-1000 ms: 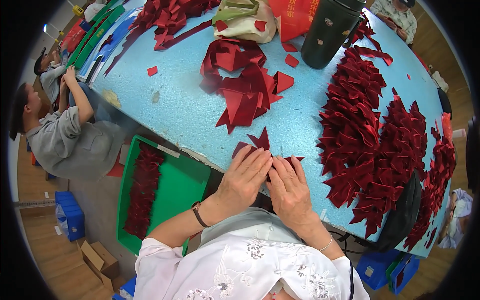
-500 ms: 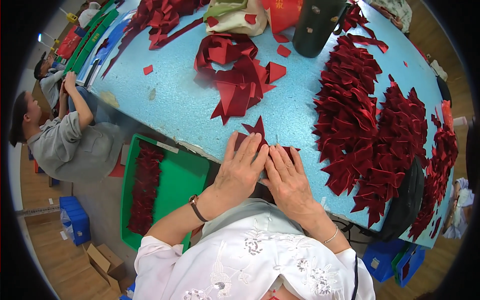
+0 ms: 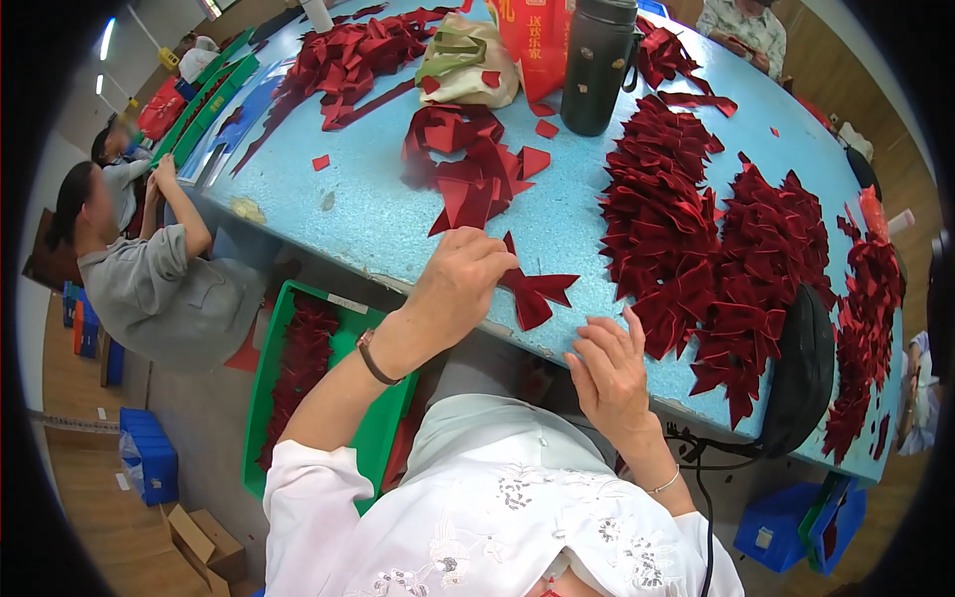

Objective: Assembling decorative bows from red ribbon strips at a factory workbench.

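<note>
Near the front edge of the blue table (image 3: 358,224), a dark red velvet ribbon bow (image 3: 534,298) with pointed ends hangs from the closed fingertips of my left hand (image 3: 453,284). The pinched part of the bow is hidden by those fingers. To the right of it, my right hand (image 3: 612,373) is raised by the table edge with nothing in it, its fingers lightly bent and apart. Just beyond the bow lies a loose tangle of cut red ribbon (image 3: 473,184). Rows of finished-looking bows (image 3: 657,219) are heaped at the right.
A green tray (image 3: 343,398) holding a row of bows is at my left, below the table. Further back stand a dark flask (image 3: 599,75), a cloth bag (image 3: 473,65) and more ribbon (image 3: 348,60). A black pouch (image 3: 801,373) lies right. Another person (image 3: 159,279) sits at left.
My hands have come apart: the left lifted the bow off the table edge, while the right drew back to the right and let go. My view has also tilted up slightly.
</note>
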### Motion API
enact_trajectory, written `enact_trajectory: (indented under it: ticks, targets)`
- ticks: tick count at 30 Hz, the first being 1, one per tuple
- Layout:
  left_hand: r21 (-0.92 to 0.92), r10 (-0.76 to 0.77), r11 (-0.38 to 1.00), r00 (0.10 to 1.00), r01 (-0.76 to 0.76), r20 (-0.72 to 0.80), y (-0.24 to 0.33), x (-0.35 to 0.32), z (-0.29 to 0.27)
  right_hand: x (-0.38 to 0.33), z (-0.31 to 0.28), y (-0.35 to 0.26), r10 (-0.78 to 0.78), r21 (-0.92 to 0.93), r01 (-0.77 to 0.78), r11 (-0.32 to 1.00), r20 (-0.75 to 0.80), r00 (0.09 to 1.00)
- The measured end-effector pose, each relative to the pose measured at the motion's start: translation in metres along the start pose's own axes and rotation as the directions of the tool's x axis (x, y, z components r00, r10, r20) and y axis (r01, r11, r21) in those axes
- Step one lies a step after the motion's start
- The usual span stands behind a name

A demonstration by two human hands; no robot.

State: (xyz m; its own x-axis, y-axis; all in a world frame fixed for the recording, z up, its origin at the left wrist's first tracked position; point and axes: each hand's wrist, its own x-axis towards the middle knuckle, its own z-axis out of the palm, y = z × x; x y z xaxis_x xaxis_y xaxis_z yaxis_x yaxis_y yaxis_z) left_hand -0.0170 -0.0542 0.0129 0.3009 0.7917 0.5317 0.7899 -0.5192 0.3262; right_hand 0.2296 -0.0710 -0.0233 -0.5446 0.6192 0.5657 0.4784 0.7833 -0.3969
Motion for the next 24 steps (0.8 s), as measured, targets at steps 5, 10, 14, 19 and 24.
enact_trajectory:
  ticks: [5, 10, 14, 19, 24]
  targets:
    - [-0.009, -0.196, 0.980, 0.980, 0.196, 0.047, 0.009, -0.013, 0.007, -0.008, 0.003, -0.002, -0.004, 0.046, 0.004, 0.999, 0.004, 1.000]
    - [-0.224, -0.464, 0.851, 0.880, 0.474, 0.100, 0.027, -0.045, 0.023, 0.007, 0.005, -0.001, -0.056, 0.083, 0.060, 0.995, -0.044, 0.997]
    - [-0.368, -0.626, 0.687, 0.768, 0.626, 0.137, 0.032, -0.050, 0.027, 0.030, 0.021, -0.003, -0.093, 0.053, 0.097, 0.994, -0.068, 0.993]
    - [-0.596, -0.762, 0.216, 0.515, 0.773, 0.392, 0.043, -0.028, 0.023, 0.053, 0.048, 0.005, -0.014, -0.009, 0.014, 1.000, -0.027, 1.000]
    - [-0.798, -0.791, -0.020, 0.479, 0.602, 0.381, 0.050, -0.028, 0.034, 0.050, 0.047, 0.002, 0.068, 0.031, -0.072, 0.997, 0.106, 0.992]
